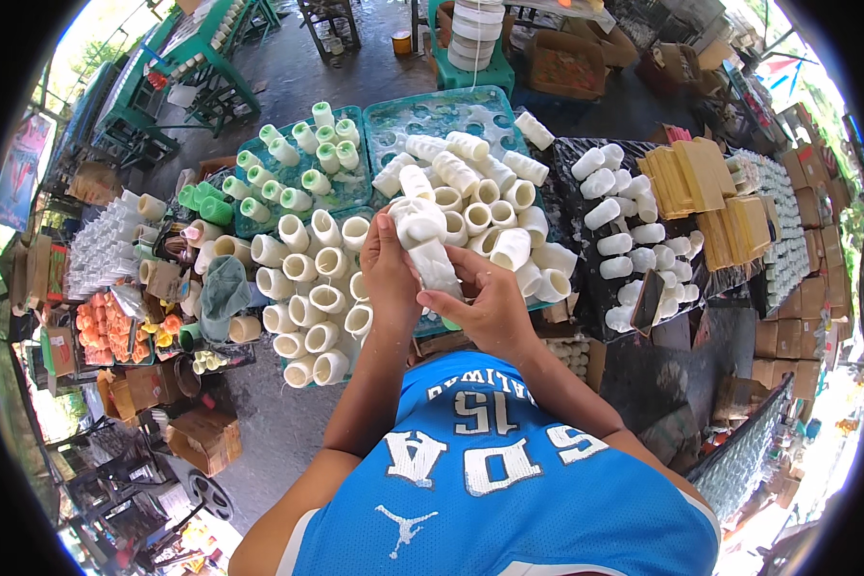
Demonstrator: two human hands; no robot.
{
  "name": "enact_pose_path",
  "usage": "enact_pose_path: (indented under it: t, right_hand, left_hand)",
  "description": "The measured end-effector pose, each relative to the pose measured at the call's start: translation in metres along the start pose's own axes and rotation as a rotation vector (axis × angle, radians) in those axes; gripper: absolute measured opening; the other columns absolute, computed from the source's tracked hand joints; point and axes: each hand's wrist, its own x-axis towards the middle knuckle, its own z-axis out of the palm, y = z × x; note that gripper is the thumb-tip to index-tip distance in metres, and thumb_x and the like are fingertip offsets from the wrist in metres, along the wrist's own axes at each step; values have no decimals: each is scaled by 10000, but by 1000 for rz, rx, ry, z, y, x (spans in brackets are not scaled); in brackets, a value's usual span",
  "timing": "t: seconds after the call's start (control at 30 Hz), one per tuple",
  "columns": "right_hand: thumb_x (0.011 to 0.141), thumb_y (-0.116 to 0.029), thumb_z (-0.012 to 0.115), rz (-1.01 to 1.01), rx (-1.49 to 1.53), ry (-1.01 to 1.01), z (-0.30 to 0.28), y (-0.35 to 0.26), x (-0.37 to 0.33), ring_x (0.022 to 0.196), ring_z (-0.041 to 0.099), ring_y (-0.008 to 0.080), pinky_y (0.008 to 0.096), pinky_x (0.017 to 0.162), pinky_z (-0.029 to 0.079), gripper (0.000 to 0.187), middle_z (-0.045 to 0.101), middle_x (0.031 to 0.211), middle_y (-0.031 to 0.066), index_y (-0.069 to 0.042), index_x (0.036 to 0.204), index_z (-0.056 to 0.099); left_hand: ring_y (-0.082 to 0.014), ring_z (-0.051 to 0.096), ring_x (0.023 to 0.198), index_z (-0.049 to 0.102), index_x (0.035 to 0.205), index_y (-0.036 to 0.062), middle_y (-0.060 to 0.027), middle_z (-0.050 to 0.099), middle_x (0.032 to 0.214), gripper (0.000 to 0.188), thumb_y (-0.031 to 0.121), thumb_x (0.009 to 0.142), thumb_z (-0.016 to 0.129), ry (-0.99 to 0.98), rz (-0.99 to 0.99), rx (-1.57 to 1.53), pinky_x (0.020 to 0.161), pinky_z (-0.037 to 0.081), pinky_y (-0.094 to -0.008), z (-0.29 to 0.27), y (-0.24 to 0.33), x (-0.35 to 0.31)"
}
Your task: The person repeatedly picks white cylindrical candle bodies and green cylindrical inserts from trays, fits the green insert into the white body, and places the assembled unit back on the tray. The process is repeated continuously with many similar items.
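My left hand (391, 272) and my right hand (487, 300) are closed around a glossy white moulded piece (433, 266) in front of my chest. Its upper end (418, 223) is rounded and knobby, and the lower part is narrower. I cannot make out whether it is one piece or two. The left fingers grip its left side, while the right thumb and fingers pinch it low down. Just beyond my hands, ridged cream-white hollow cylinders (478, 217) lie heaped on a teal tray (422, 112). Other smooth cream cylinders (324, 298) stand close together left of my left forearm.
Green-topped white cylinders (293, 152) fill another teal tray at the far left. On the right, white cylinders (616, 244) lie on black sheeting near stacked yellow-brown flat pieces (689, 178). Orange pieces (110, 326) and a cardboard box (204, 442) are at the left. A green stool (473, 72) stands behind.
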Motion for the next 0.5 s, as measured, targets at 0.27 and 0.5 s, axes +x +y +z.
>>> enact_pose_path:
  t: [0.27, 0.5]
  right_hand:
    - [1036, -238, 753, 419, 395, -291, -47, -11, -17, 745, 684, 74, 257, 656, 550, 326, 748, 926, 35, 38, 1204, 714]
    - [990, -347, 792, 32, -365, 503, -156, 103, -13, 764, 681, 148, 326, 702, 555, 459, 763, 905, 113, 51, 1190, 678]
  left_hand:
    - [-194, 675, 1027, 663, 1311, 101, -55, 706, 1183, 417, 445, 1150, 492, 339, 211, 268, 838, 525, -372, -73, 4, 88]
    - [-337, 654, 1109, 663, 1263, 189, -60, 706, 1221, 477, 595, 1059, 516, 51, -373, -279, 937, 478, -595, -130, -17, 77]
